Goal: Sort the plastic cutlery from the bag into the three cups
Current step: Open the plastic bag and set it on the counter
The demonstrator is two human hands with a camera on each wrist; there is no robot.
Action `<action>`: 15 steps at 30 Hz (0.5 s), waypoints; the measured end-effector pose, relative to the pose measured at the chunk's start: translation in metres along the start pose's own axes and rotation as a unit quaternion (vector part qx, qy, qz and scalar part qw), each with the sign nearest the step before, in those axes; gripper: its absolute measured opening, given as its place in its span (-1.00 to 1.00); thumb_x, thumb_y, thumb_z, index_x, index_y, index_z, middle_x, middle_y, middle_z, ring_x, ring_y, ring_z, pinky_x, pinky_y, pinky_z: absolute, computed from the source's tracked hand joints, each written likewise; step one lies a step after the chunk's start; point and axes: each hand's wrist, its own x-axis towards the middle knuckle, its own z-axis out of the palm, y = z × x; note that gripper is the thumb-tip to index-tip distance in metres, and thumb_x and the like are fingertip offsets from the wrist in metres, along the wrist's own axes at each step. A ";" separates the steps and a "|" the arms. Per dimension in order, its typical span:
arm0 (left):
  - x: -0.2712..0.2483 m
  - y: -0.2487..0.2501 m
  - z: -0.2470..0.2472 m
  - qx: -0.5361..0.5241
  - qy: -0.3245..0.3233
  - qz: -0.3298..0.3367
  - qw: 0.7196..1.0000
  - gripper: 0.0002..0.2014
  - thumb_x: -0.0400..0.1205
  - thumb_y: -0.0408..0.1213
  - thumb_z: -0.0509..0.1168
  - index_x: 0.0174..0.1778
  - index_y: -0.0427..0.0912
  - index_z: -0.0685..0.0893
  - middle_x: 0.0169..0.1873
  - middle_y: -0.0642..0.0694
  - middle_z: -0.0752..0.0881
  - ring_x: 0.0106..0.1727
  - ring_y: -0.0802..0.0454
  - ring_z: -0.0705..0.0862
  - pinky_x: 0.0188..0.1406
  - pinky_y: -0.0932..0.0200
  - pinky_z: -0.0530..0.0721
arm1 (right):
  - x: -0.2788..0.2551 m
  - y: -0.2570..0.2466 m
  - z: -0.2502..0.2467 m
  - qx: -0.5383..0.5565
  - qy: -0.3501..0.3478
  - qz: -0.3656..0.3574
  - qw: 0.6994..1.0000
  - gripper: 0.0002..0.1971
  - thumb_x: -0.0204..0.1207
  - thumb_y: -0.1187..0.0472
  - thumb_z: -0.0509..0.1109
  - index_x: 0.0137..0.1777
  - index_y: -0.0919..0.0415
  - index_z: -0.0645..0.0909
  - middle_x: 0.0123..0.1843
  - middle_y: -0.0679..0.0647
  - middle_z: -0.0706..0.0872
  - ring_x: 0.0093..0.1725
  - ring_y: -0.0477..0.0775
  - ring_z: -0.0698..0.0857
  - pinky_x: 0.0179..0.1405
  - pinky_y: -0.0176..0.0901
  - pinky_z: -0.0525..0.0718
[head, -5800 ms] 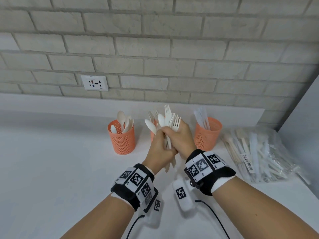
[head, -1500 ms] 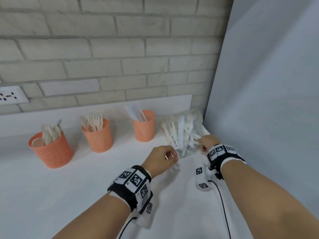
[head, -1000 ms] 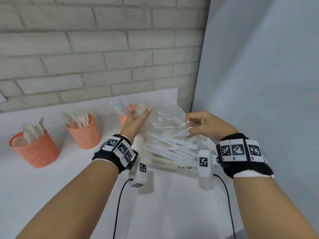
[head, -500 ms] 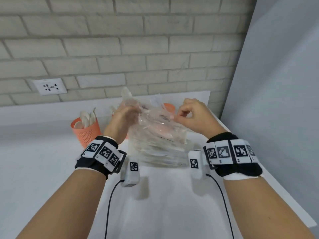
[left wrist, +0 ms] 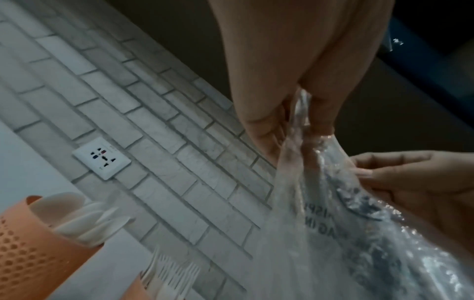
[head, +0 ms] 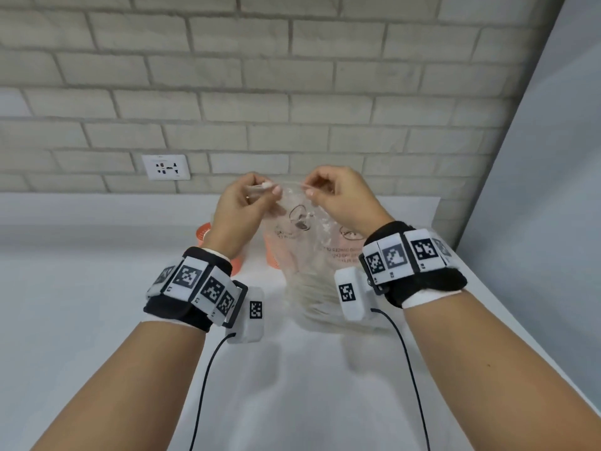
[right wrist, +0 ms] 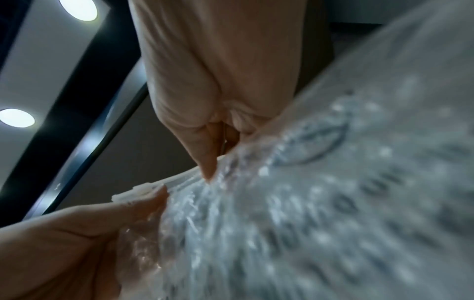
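A clear plastic bag point(head: 309, 255) with printed text hangs upright above the white counter, white cutlery point(head: 317, 297) bunched in its bottom. My left hand point(head: 257, 193) pinches the left end of the bag's top edge, and my right hand point(head: 320, 187) pinches the right end. In the left wrist view my left fingers point(left wrist: 320, 113) clamp the bag point(left wrist: 333, 233). The right wrist view shows my right thumb point(right wrist: 207, 158) on the white zip strip point(right wrist: 138, 191). Orange mesh cups point(head: 203, 231) stand behind the bag, mostly hidden; one cup point(left wrist: 30, 253) holds spoons point(left wrist: 84, 219), another holds forks point(left wrist: 172, 276).
A brick wall with a white socket point(head: 166, 166) runs along the back of the counter point(head: 81, 304). A grey panel point(head: 536, 222) closes off the right side. Cables hang from both wrist bands over the near counter.
Both hands have lifted the bag off the counter at the right and brought it to the middle. They now hold it higher by its top edge, in front of the cups.
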 end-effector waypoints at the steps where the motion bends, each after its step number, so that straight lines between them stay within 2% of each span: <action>1: 0.000 0.001 -0.001 0.010 0.012 0.006 1.000 -0.92 0.55 -0.44 0.35 -0.21 -0.30 0.57 -0.48 0.00 0.74 -0.43 0.14 0.73 -0.17 0.15 0.75 | 0.002 -0.006 0.000 -0.007 -0.002 -0.017 1.000 -0.85 0.50 0.40 0.34 0.00 0.25 0.68 -0.26 -0.14 0.61 -0.30 -0.22 0.54 -0.18 -0.38 0.52; 4: -0.001 0.005 0.000 0.036 0.015 0.014 0.999 -0.87 0.48 -0.43 0.44 -0.33 -0.22 0.63 -0.56 0.03 0.74 -0.45 0.12 0.72 -0.22 0.17 0.75 | 0.004 -0.025 0.006 -0.009 -0.034 -0.074 0.997 -0.82 0.49 0.30 0.39 0.07 0.18 0.70 -0.15 -0.05 0.63 -0.29 -0.18 0.53 -0.22 -0.45 0.47; 7: -0.003 0.009 -0.001 0.026 0.024 0.014 0.999 -0.83 0.44 -0.45 0.47 -0.27 -0.24 0.58 -0.46 -0.09 0.72 -0.47 0.12 0.74 -0.33 0.23 0.77 | 0.004 -0.033 0.012 -0.058 -0.020 -0.119 0.991 -0.88 0.46 0.23 0.43 -0.07 0.25 0.76 -0.20 -0.04 0.63 -0.27 -0.22 0.53 -0.20 -0.44 0.44; 9: -0.004 0.013 -0.008 0.011 0.028 0.004 1.000 -0.81 0.43 -0.48 0.48 -0.23 -0.24 0.57 -0.38 -0.14 0.66 -0.43 0.10 0.76 -0.31 0.24 0.77 | 0.003 -0.032 0.013 -0.108 -0.007 -0.120 0.987 -0.86 0.50 0.24 0.39 -0.12 0.32 0.73 -0.20 0.05 0.63 -0.26 -0.13 0.52 -0.20 -0.35 0.43; 12: -0.007 0.017 -0.019 0.034 0.001 0.011 0.999 -0.90 0.48 -0.47 0.42 -0.25 -0.22 0.65 -0.38 -0.14 0.68 -0.41 0.17 0.75 -0.27 0.26 0.77 | -0.001 -0.029 0.015 -0.167 -0.015 -0.114 0.979 -0.80 0.60 0.24 0.27 -0.05 0.38 0.64 -0.05 0.21 0.63 -0.11 0.06 0.56 -0.07 -0.13 0.48; 15: -0.008 0.017 -0.021 0.072 -0.011 0.019 0.997 -0.89 0.53 -0.44 0.38 -0.28 -0.19 0.63 -0.39 -0.12 0.68 -0.41 0.23 0.72 -0.28 0.25 0.75 | -0.006 -0.032 0.020 -0.240 -0.032 -0.106 0.965 -0.78 0.66 0.19 0.14 0.04 0.34 0.54 0.05 0.17 0.55 -0.09 0.13 0.54 -0.10 -0.01 0.50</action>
